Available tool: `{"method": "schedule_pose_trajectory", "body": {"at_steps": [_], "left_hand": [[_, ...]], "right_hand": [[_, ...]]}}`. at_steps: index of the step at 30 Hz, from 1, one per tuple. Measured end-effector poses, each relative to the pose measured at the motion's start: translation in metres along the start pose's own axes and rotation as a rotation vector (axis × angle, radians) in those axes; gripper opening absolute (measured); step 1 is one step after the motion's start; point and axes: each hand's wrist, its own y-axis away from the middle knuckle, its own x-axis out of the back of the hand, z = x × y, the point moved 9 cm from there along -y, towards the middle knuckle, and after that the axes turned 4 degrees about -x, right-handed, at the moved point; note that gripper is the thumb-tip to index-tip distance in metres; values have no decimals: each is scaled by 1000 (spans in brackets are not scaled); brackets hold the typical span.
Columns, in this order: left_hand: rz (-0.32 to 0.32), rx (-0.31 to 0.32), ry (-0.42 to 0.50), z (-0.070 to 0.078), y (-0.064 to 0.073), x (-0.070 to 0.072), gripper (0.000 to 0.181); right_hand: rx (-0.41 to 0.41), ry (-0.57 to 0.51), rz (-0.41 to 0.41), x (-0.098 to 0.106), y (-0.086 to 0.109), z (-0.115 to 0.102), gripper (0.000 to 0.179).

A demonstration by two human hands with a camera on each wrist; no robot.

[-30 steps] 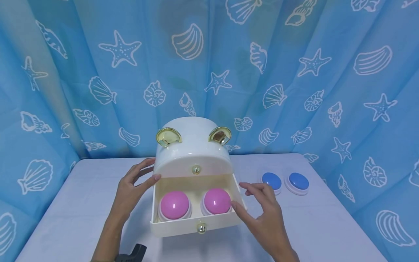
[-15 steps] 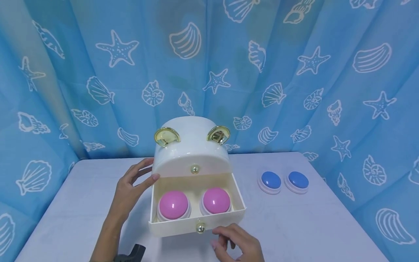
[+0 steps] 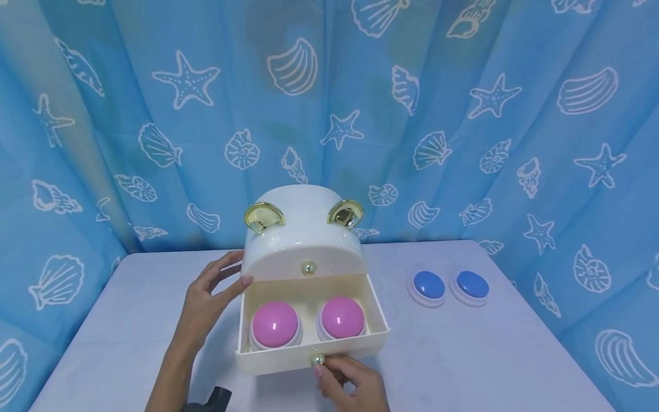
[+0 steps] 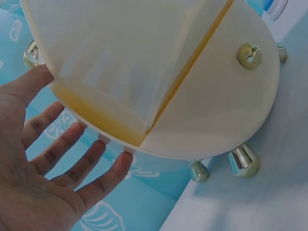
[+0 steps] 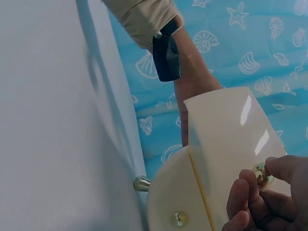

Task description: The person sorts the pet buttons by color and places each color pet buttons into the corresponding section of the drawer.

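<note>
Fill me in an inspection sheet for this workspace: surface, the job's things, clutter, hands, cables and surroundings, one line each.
Surface: pale table, bearing everything listed below.
Job's things: white box with gold ears; its drawer is pulled out and holds two pink-domed buttons side by side.
Clutter: two blue-domed buttons to the right of the box, touched by neither hand.
Hands: left hand touches the side of the box with fingers spread; right hand pinches the drawer's gold knob.
Cables: nothing seen.
Surroundings: blue curtain with white shells and starfish behind and beside the table.
</note>
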Motion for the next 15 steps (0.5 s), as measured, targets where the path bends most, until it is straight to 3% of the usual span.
{"method": "schedule_pose_trajectory", "body": {"at_steps": [6,15], "left_hand": [[4,2,-4,0,2,1,65],[-5,7,-15,3,0,0,68]], "right_hand": [[-111,-29,3,-2,-4,4,21],[-122,-33,3,-7,-16,4,25]]}}
